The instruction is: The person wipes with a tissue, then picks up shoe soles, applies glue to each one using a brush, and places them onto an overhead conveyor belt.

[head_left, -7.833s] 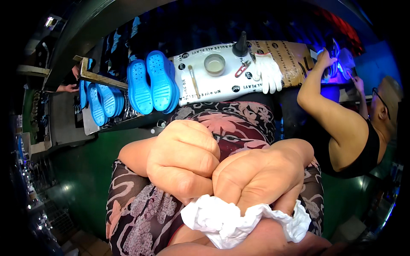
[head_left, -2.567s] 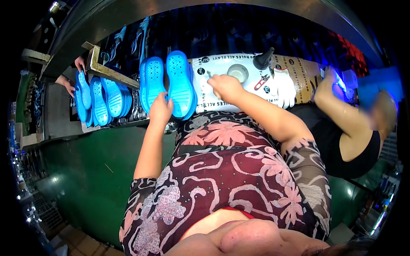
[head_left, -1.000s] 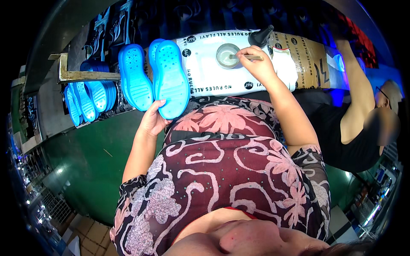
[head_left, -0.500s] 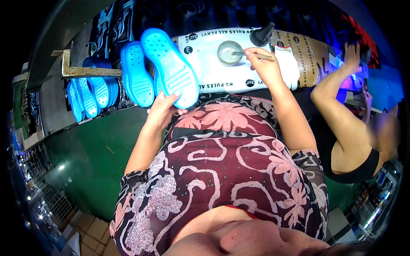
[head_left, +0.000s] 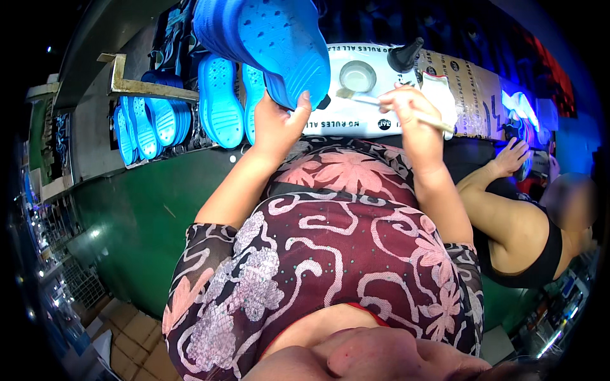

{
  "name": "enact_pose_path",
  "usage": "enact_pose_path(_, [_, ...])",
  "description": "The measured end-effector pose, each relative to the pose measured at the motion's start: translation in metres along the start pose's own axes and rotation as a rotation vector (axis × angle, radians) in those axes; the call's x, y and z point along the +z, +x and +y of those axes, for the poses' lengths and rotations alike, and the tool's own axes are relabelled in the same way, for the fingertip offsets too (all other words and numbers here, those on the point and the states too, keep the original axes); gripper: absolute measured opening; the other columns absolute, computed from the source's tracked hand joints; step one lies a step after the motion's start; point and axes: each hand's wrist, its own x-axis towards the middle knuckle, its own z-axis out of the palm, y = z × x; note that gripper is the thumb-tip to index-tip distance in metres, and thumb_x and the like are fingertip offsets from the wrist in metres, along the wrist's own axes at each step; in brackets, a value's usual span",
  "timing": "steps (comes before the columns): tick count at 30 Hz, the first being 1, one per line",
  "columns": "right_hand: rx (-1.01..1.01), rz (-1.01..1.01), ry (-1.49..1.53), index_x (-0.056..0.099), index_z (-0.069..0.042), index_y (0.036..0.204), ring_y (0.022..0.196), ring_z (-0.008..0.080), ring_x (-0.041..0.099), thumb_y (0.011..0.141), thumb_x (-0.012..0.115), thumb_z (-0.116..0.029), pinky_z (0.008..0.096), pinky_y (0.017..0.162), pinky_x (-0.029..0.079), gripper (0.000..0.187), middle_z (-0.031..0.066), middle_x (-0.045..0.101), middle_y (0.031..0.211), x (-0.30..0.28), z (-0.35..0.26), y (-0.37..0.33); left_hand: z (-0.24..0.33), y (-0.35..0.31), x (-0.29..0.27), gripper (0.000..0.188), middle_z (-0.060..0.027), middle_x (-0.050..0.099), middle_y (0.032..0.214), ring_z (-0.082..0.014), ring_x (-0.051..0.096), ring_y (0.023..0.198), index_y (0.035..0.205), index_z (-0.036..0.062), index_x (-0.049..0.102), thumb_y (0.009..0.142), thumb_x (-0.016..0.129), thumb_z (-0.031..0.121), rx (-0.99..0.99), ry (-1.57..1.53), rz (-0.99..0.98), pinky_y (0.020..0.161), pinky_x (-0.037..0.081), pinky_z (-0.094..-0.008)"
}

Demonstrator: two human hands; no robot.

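Observation:
My left hand point(head_left: 283, 127) grips the heel end of a bright blue shoe sole point(head_left: 289, 54), raised and tilted, its perforated, ribbed face turned partly toward me. In my right hand point(head_left: 413, 117), closed round the handle, is a flat brush point(head_left: 365, 100). The brush's bristles point left, between the sole and a round bowl point(head_left: 343, 77) of pale liquid. That bowl stands on a white plastic-wrapped surface point(head_left: 337, 124), just beyond the brush tip. Behind my right hand is a black bottle point(head_left: 403, 58) with a tapered top.
More blue soles point(head_left: 220, 101) lie on the bench to the left, with further ones point(head_left: 166, 120) grouped past a metal bracket point(head_left: 149, 87). Brown taped cardboard point(head_left: 470, 89) adjoins the white surface. At the right sits another person point(head_left: 508, 203), one hand point(head_left: 510, 157) over the bench.
My left hand has lifted and tilted the sole, moving it up and right. The brush has come out of the bowl and toward me, and the other person's arm has lowered.

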Motion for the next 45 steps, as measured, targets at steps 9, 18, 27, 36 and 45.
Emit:
enact_pose_path(9, [-0.267,-0.112,-0.293,0.064,-0.007,0.079,0.074,0.0183,0.06,0.086,0.057,-0.016,0.0414,0.093,0.036,0.014,0.0036,0.064,0.074,0.013,-0.007,-0.004,0.009,-0.003,0.004,0.031,-0.0154,0.065,0.087,-0.0222,0.064,0.08,0.104,-0.0014,0.055,0.076,0.064,0.009,0.175,0.093,-0.014,0.073,0.048,-0.0313])
enact_pose_path(18, [-0.317,-0.02,-0.301,0.063,-0.008,0.073,0.064,0.0233,0.055,0.08,0.061,-0.016,0.0383,0.079,0.039,0.011,0.0046,0.058,0.066,0.011,-0.007,-0.001,0.013,-0.003,-0.001,0.03,-0.0162,0.065,0.083,-0.0271,0.065,0.075,0.101,-0.0003,0.055,0.074,0.064,0.007,0.238,0.151,0.007,0.069,0.049,-0.0329])
enact_pose_path(27, [-0.295,-0.023,-0.378,0.064,-0.009,0.075,0.069,0.0205,0.057,0.081,0.061,-0.019,0.0408,0.089,0.037,0.011,0.0027,0.06,0.069,0.006,-0.008,-0.001,0.01,-0.003,-0.002,0.031,-0.0159,0.065,0.082,-0.0279,0.065,0.073,0.102,-0.0005,0.054,0.073,0.064,0.005,0.27,0.172,-0.001,0.067,0.049,-0.0331])
enact_pose_path(36, [-0.302,-0.083,-0.381,0.066,-0.01,0.074,0.068,0.0205,0.057,0.08,0.062,-0.019,0.0411,0.087,0.039,0.011,0.0025,0.059,0.068,0.004,-0.008,-0.006,0.008,-0.004,0.0,0.03,-0.016,0.065,0.082,-0.0262,0.065,0.074,0.1,-0.0009,0.054,0.072,0.065,0.004,0.287,0.163,0.01,0.068,0.049,-0.0322])
enact_pose_path(45, [-0.358,-0.097,-0.414,0.067,-0.009,0.074,0.065,0.0197,0.057,0.081,0.061,-0.017,0.0389,0.087,0.039,0.013,0.0017,0.059,0.064,0.01,-0.011,-0.007,0.007,-0.002,0.002,0.025,-0.0151,0.065,0.081,-0.024,0.065,0.072,0.097,-0.001,0.056,0.074,0.065,0.005,0.303,0.121,0.033,0.066,0.049,-0.0317])
